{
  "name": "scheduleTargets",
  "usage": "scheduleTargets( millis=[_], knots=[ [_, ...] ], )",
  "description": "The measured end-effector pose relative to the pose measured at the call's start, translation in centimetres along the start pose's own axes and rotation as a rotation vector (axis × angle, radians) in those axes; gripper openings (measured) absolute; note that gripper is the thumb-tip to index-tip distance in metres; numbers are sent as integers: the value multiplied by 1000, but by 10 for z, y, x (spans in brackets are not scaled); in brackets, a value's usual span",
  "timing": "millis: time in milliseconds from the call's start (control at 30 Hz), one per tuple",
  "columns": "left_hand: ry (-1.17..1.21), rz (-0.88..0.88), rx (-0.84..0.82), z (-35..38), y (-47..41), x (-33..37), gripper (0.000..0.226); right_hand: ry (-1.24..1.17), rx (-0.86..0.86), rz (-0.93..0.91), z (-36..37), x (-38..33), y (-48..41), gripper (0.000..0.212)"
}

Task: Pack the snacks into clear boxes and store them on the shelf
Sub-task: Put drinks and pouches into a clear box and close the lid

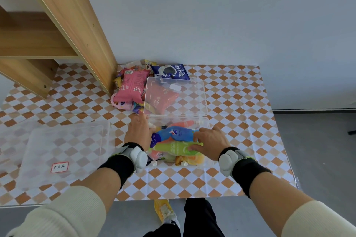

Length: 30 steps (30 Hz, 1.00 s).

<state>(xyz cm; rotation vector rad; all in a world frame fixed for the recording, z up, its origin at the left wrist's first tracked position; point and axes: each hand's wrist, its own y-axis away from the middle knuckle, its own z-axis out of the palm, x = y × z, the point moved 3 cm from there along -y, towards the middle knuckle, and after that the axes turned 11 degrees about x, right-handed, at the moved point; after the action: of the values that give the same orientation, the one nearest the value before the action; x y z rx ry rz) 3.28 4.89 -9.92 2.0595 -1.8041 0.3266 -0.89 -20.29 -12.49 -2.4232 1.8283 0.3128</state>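
Standing at the checked worktop (231, 102), the person leans over a clear box (209, 161) whose hinged lid (194, 92) is thrown back and stands open behind it. From the head camera, the box looks nearly heaped with soft drink pouches, a blue pouch (173, 133) lying across a green pouch (173, 148), with orange ones under them. The right hand (211, 143) lies on top, its fingers (200, 135) loosely spread and pressing on the blue and green pouches rather than pinching either. The left hand (139, 131) rests at the box's left edge; its fingers (142, 116) point toward the back corner, and whether they grip the rim I cannot tell. More snacks wait beyond the lid: a pink packet (133, 86), a navy packet (170, 72) and small sweets against the wooden shelf (63, 25). A second clear box (63, 152) with a red-edged label sits to the left. Those pouches look squashy and slick, likely to slide and bulge, so flattening them with a palm seems wise before closing. The thin plastic box probably flexes; carrying it by both short ends would be safest.
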Motion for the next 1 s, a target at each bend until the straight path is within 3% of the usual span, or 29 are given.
scheduleTargets(
  millis=[67,233,300,400,467,633,800,1000],
  knots=[
    [96,-17,4,2,-1,-2,49,-68,29,35,-2,2,1,40],
    [458,-284,-40,-5,-17,-14,45,-290,421,306,-16,9,3,38],
    [713,-425,-141,-9,-30,-16,52,-338,393,464,-14,12,-5,50],
    [1035,-625,-287,-14,-44,-16,64,-551,218,618,-14,16,-22,73],
    [1077,-647,-320,-19,-43,-13,67,-689,192,653,-17,17,-34,73],
    [1138,-632,-275,-15,-36,-21,68,-1033,345,891,-20,24,-36,62],
    [1241,-657,-300,-17,-30,-32,72,-1236,314,1022,-28,26,-24,55],
    [1113,-644,-421,-16,-5,-43,39,-1292,196,1041,-30,26,-15,52]
  ],
)
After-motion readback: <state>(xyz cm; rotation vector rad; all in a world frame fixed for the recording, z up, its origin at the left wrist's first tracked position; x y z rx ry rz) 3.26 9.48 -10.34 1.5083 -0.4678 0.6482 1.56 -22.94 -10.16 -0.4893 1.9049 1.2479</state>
